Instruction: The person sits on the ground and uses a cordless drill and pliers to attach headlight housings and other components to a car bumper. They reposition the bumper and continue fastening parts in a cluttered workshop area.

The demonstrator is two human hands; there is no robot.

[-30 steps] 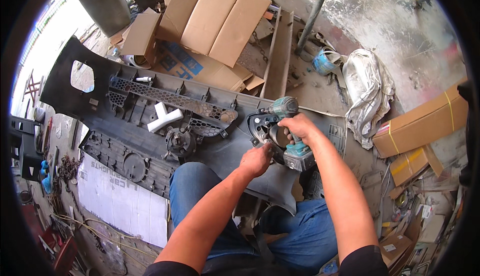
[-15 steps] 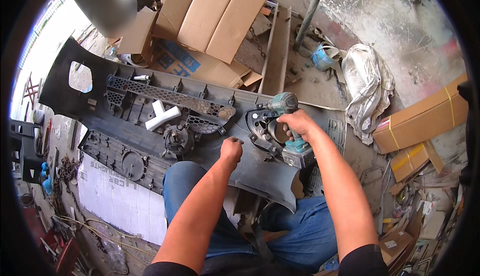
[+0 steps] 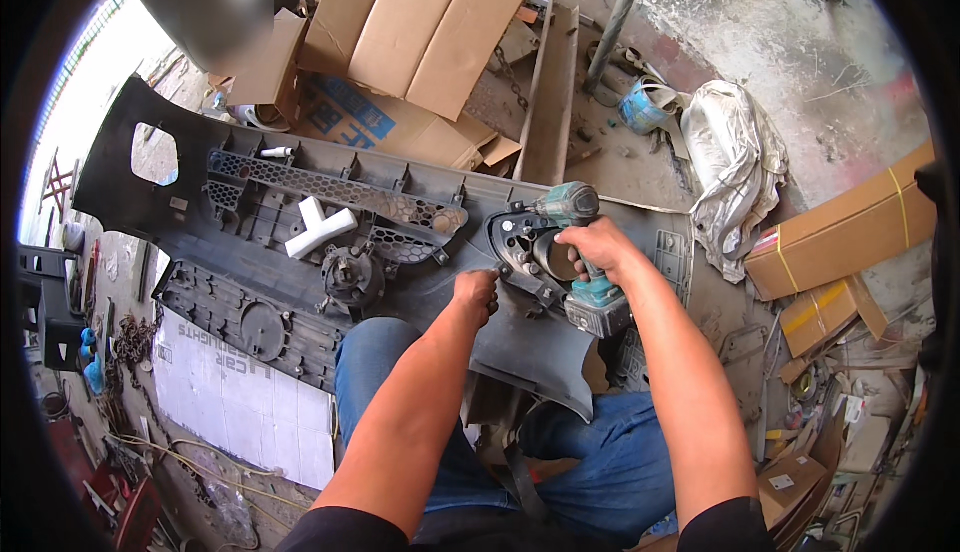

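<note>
My right hand is wrapped round the grip of a teal cordless drill. Its head points left over a round black lamp housing, and its grey battery hangs low. A closed left hand reaches the lower left edge of that housing. Its fingertips are pinched together; a small dark bit shows there, too small to name. Both hands are above a large black car bumper, lying inner side up across my knees. Another round lamp unit sits farther left in the bumper, beside a white foam-like T-shaped piece.
Opened cardboard boxes lie beyond the bumper next to a metal channel. A blue paint can and a crumpled whitish cloth are at the far right. A long carton stands right; printed white board lies under the bumper.
My left hand has moved slightly right and up, to the lamp housing's edge. The right hand and drill have hardly moved. The view has shifted a little.
</note>
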